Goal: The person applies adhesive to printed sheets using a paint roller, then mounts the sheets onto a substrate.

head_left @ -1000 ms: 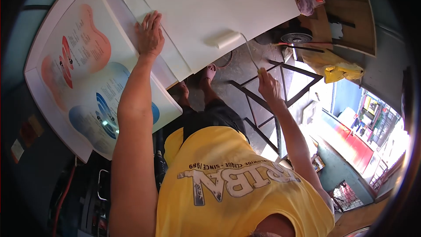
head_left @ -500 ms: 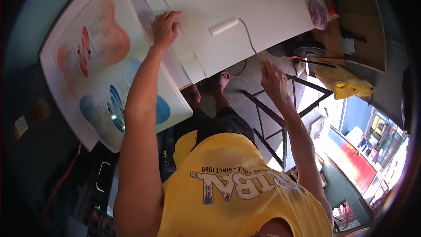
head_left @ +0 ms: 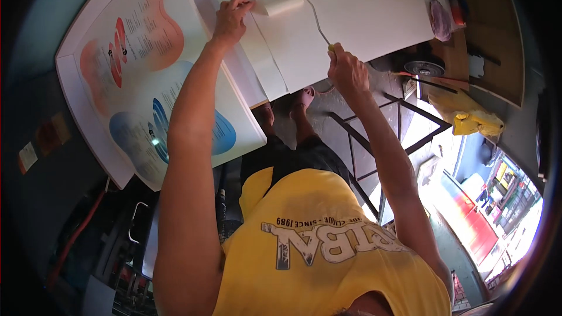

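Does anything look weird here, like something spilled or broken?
Nothing looks spilled or broken. The big pale letters on the yellow sleeveless shirt look upside down, but that's only because we're looking down from the wearer's viewpoint. The white cylindrical paint roller in the bare right hand looks ordinary.

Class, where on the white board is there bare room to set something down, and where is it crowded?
The widest bare patch on the white board lies between the roller and the purple bundle. It is crowded where the left hand sits beside the roller and where the bundle adjoins a red item.
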Demonstrator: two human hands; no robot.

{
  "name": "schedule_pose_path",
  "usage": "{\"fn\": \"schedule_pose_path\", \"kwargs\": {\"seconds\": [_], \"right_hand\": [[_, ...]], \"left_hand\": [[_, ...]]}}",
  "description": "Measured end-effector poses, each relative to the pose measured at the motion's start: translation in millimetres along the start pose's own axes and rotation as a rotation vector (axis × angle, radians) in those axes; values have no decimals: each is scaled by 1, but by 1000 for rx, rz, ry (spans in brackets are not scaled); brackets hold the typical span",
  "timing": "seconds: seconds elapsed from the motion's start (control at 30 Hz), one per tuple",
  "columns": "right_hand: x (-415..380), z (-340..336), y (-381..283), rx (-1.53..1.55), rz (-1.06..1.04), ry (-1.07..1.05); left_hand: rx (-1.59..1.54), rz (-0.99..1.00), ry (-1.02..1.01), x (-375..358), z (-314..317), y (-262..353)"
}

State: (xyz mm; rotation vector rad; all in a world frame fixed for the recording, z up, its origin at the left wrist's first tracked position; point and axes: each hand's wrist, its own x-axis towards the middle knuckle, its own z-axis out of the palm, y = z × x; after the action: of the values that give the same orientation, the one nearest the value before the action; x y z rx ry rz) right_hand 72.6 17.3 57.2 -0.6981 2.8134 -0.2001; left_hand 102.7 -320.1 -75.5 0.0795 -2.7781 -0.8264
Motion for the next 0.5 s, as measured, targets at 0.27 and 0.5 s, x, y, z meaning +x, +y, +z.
{"fn": "schedule_pose_path", "kwargs": {"seconds": [0.27, 0.5], "right_hand": [[-134, 17, 56, -47, -11, 23], [-213, -15, 67, -44, 46, -33]], "left_hand": [[36, 49, -26, -1, -3, -2], [6, -4, -69, 7, -5, 0]]}}
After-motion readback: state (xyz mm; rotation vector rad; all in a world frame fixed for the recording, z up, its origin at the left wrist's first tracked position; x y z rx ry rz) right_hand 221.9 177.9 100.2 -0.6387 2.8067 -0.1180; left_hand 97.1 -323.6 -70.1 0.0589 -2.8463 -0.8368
